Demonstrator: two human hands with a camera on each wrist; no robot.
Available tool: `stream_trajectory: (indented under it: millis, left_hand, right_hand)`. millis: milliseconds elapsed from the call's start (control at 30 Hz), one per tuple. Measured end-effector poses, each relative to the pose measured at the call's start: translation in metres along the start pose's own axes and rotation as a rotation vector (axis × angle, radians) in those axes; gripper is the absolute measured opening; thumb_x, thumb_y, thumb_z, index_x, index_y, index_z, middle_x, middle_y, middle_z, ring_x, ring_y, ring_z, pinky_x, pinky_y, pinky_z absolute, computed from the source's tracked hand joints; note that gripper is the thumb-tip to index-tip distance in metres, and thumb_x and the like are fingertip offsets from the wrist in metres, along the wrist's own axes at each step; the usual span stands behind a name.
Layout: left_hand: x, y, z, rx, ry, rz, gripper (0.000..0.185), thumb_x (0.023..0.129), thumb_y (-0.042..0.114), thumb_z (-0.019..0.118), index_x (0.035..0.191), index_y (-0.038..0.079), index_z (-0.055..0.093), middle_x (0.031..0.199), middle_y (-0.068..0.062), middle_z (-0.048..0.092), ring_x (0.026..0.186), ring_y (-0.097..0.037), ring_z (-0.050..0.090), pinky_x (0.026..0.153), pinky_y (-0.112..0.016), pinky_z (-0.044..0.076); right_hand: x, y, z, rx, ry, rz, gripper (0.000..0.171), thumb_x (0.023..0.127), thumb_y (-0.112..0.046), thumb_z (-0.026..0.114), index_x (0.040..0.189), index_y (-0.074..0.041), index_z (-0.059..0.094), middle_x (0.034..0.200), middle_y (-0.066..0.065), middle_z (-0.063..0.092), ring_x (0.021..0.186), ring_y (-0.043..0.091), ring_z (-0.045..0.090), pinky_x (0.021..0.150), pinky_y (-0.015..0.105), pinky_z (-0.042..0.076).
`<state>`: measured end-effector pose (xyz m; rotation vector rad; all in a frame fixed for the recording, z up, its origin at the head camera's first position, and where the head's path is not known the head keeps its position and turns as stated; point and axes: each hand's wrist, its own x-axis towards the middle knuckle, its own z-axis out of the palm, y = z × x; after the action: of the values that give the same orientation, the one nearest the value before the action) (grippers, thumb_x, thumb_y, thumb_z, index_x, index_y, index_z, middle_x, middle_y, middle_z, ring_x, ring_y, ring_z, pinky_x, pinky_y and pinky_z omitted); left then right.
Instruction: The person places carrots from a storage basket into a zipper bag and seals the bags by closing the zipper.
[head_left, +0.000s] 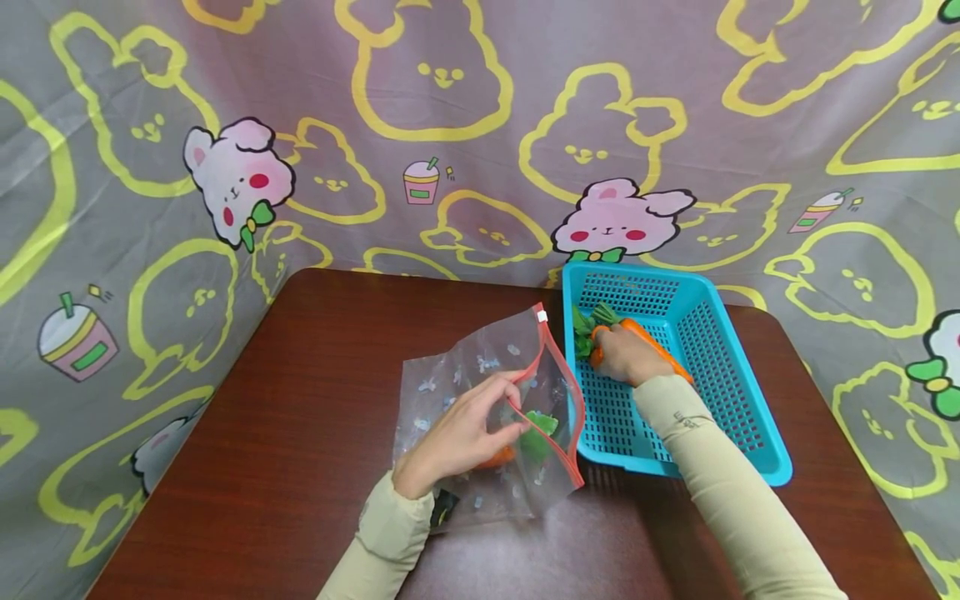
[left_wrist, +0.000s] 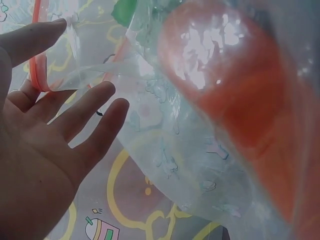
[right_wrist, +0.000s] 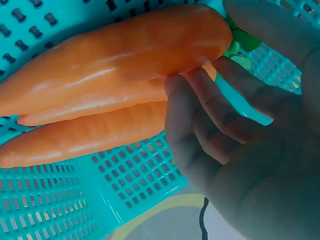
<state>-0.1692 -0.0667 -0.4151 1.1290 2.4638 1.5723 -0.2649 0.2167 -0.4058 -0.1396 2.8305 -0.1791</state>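
A clear zip bag (head_left: 480,360) with a red zipper lies on the brown table (head_left: 300,433). My left hand (head_left: 457,433) pinches its red rim and holds the mouth open toward the basket. An orange carrot (head_left: 501,457) with green leaves lies inside the bag. In the left wrist view the carrot (left_wrist: 240,100) fills the right side behind the plastic of the bag (left_wrist: 175,150), with my left hand (left_wrist: 40,160) beside it. My right hand (head_left: 626,354) reaches into the blue basket (head_left: 720,367). In the right wrist view my right hand (right_wrist: 240,135) curls round the leafy end of the orange carrots (right_wrist: 115,60).
The basket (right_wrist: 45,205) stands at the table's back right, touching the bag's mouth. A grey cloth with yellow bunny outlines (head_left: 450,125) hangs behind and around the table. The table's left half and front edge hold nothing else.
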Motion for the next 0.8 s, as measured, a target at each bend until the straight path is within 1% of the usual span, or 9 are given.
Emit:
stream_trajectory:
  millis: [200,300,433,533,633,800]
  left_hand:
    - [0.0000,0.0007,-0.0001,0.009,-0.001,0.000,0.021,0.088,0.016,0.070,0.097,0.010,0.052,0.147,0.003,0.047,0.129,-0.022,0.052,0.094,-0.048,0.049]
    - [0.0001,0.0005,-0.0001,0.009,-0.005,-0.005,0.021,0.088,0.016,0.070,0.097,0.010,0.052,0.147,0.003,0.047,0.129,-0.022,0.053,0.095,-0.048,0.049]
    - [0.0004,0.0004,0.0000,0.008,-0.007,-0.008,0.021,0.088,0.016,0.071,0.097,0.010,0.052,0.146,0.002,0.047,0.128,-0.023,0.053,0.094,-0.049,0.049]
    - [0.0005,0.0004,-0.0001,0.011,-0.005,-0.009,0.022,0.087,0.016,0.071,0.097,0.010,0.052,0.146,0.002,0.048,0.128,-0.024,0.053,0.092,-0.049,0.049]
    - [0.0005,0.0006,-0.0002,0.018,-0.003,-0.008,0.021,0.087,0.016,0.071,0.096,0.010,0.052,0.146,0.001,0.048,0.128,-0.024,0.054,0.092,-0.049,0.049]
    - [0.0000,0.0010,-0.0002,0.031,-0.002,-0.007,0.021,0.088,0.017,0.071,0.096,0.013,0.052,0.146,0.001,0.048,0.128,-0.024,0.053,0.094,-0.046,0.049]
  right_hand:
    - [-0.0020,-0.0003,-0.0006,0.012,-0.051,0.020,0.018,0.084,-0.011,0.069,0.098,-0.007,0.058,0.085,0.009,0.056,0.081,0.026,0.052,0.064,0.032,0.044]
    - [-0.0037,-0.0007,-0.0001,0.032,-0.089,0.050,0.017,0.084,-0.013,0.068,0.099,-0.007,0.060,0.083,0.009,0.057,0.081,0.026,0.052,0.063,0.033,0.043]
    - [-0.0051,-0.0022,0.0013,0.055,-0.165,0.110,0.029,0.083,-0.020,0.072,0.107,-0.006,0.062,0.093,0.012,0.059,0.086,0.029,0.052,0.066,0.035,0.046]
    - [-0.0053,-0.0036,0.0023,0.051,-0.206,0.136,0.040,0.082,-0.024,0.076,0.113,-0.005,0.062,0.102,0.014,0.058,0.092,0.031,0.051,0.070,0.038,0.049]
    - [-0.0059,-0.0049,0.0026,0.034,-0.215,0.143,0.042,0.081,-0.027,0.078,0.113,-0.006,0.062,0.104,0.014,0.058,0.094,0.031,0.050,0.071,0.040,0.049]
    - [-0.0100,-0.0074,0.0019,0.017,-0.212,0.159,0.038,0.080,-0.030,0.078,0.109,-0.011,0.063,0.103,0.013,0.057,0.096,0.033,0.049,0.067,0.039,0.048]
